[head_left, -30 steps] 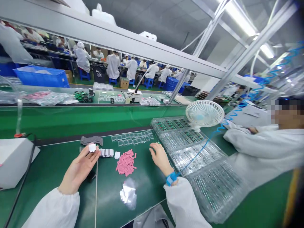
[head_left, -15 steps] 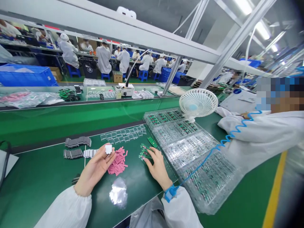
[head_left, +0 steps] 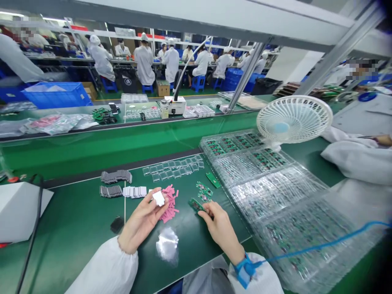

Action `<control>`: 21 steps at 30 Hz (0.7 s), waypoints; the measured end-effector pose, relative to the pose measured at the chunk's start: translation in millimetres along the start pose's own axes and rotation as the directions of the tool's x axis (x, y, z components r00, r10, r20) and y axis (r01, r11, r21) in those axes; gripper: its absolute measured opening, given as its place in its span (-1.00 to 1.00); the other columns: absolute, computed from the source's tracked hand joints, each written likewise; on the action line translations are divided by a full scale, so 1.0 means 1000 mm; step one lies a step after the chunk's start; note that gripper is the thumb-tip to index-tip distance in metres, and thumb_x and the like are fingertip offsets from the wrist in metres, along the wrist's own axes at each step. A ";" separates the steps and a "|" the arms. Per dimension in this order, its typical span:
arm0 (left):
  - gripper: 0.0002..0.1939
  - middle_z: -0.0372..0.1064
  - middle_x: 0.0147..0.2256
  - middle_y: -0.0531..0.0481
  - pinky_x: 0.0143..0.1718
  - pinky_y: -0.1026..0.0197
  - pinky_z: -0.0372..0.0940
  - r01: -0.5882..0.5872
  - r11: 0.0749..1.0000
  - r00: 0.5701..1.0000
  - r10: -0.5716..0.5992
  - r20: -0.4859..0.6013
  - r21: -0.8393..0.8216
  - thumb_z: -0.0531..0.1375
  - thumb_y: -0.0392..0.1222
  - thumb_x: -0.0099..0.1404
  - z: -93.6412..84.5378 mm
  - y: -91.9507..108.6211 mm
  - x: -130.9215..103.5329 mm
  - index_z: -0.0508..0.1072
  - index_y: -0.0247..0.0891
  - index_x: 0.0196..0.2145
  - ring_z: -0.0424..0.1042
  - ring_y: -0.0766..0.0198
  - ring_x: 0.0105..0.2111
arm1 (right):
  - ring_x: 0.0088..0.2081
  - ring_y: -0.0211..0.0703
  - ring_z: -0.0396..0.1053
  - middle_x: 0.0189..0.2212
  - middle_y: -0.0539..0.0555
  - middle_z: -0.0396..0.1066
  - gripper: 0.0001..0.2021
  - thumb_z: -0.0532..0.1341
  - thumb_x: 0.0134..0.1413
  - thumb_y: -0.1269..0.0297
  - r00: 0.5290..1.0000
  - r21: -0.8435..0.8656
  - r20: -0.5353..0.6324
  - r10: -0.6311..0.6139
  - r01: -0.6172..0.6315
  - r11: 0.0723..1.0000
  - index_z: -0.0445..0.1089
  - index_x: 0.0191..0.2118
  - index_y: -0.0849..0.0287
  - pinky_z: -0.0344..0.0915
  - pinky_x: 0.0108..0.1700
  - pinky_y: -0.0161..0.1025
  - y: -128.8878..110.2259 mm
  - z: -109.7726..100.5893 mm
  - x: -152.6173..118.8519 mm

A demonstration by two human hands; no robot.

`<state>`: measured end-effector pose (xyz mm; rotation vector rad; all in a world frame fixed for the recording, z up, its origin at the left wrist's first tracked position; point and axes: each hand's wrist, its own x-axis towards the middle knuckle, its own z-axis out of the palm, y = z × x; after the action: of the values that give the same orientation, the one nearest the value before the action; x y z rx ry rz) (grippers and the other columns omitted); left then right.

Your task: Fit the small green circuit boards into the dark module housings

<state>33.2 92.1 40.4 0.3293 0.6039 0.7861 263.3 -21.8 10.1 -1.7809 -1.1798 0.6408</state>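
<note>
My left hand (head_left: 143, 221) is raised palm-up, its thumb and fingers closed on a small white square piece (head_left: 159, 198). Just behind those fingertips lies a heap of pink strips (head_left: 170, 205). My right hand (head_left: 221, 227), with a blue wrist strap (head_left: 245, 269), pinches a small green circuit board (head_left: 195, 205) by its edge above the mat. A few more small circuit boards (head_left: 204, 189) lie on the mat beyond it, near a longer green board (head_left: 212, 180). Between my forearms lies a shiny clear film pile (head_left: 167, 245).
Clear plastic trays of boards (head_left: 275, 192) stretch along the right, with a white fan (head_left: 294, 120) over their far end. Clear square frames (head_left: 173, 167) stand in rows at the back. Stacks of grey pieces (head_left: 116, 176) and white pieces (head_left: 134, 192) sit left. A co-worker's sleeve (head_left: 352, 159) is at right.
My right hand has picked a circuit board from the cluster and drawn it toward me. My left hand still holds the white piece. The view has shifted to the right.
</note>
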 end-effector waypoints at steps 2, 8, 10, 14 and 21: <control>-0.69 0.58 -0.17 -0.16 0.11 0.10 0.39 -0.001 1.000 1.000 0.001 0.026 0.009 0.17 -0.46 0.33 0.000 -0.002 0.000 0.49 -0.31 0.00 0.56 0.20 -0.10 | -0.49 -0.18 0.19 -0.57 -0.03 0.24 -0.70 0.29 0.11 0.11 0.997 0.141 0.047 0.063 -0.069 0.988 0.27 -0.51 0.12 0.11 -0.39 -0.24 -0.010 0.006 0.001; -0.73 0.58 -0.16 -0.08 0.10 0.15 0.37 -0.043 0.997 0.997 0.038 0.072 0.063 0.33 -0.38 0.22 -0.002 -0.007 0.000 0.53 -0.26 -0.10 0.54 0.21 -0.09 | -0.71 -0.40 0.02 -0.69 -0.14 0.22 -0.56 0.25 0.09 -0.16 0.926 0.560 0.347 0.152 -0.334 0.758 0.19 -0.45 0.11 -0.01 -0.61 -0.36 -0.049 0.043 0.001; -0.71 0.57 -0.16 -0.07 0.01 0.21 0.40 -0.047 0.993 0.995 0.037 0.093 0.109 0.36 -0.35 0.19 -0.002 -0.008 0.000 0.52 -0.25 -0.11 0.54 0.23 -0.13 | -0.73 -0.42 -0.01 -0.72 -0.16 0.20 -0.55 0.28 0.06 -0.15 0.888 0.634 0.442 0.130 -0.411 0.655 0.18 -0.47 0.12 -0.02 -0.64 -0.37 -0.061 0.054 -0.001; -0.67 0.55 -0.24 -0.03 -0.14 0.28 0.39 -0.069 0.981 0.987 0.041 0.153 0.180 0.41 -0.28 0.15 -0.001 -0.007 -0.003 0.52 -0.21 -0.11 0.53 0.29 -0.25 | -0.77 -0.46 -0.05 -0.78 -0.17 0.20 -0.57 0.33 0.05 -0.07 0.829 0.701 0.553 0.082 -0.516 0.492 0.21 -0.51 0.14 -0.10 -0.68 -0.40 -0.072 0.066 -0.003; -0.60 0.53 -0.30 0.00 -0.26 0.31 0.33 -0.103 0.970 0.987 0.072 0.142 0.221 0.47 -0.23 0.06 0.002 -0.006 -0.006 0.52 -0.18 -0.13 0.50 0.30 -0.33 | -0.78 -0.48 -0.02 -0.78 -0.13 0.27 -0.62 0.37 0.07 0.06 0.805 0.736 0.591 0.058 -0.567 0.370 0.28 -0.54 0.19 -0.13 -0.70 -0.42 -0.072 0.069 -0.004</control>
<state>34.6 83.3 40.6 0.6184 0.5571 0.7742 174.5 13.0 39.6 -0.8665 -0.4846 1.6845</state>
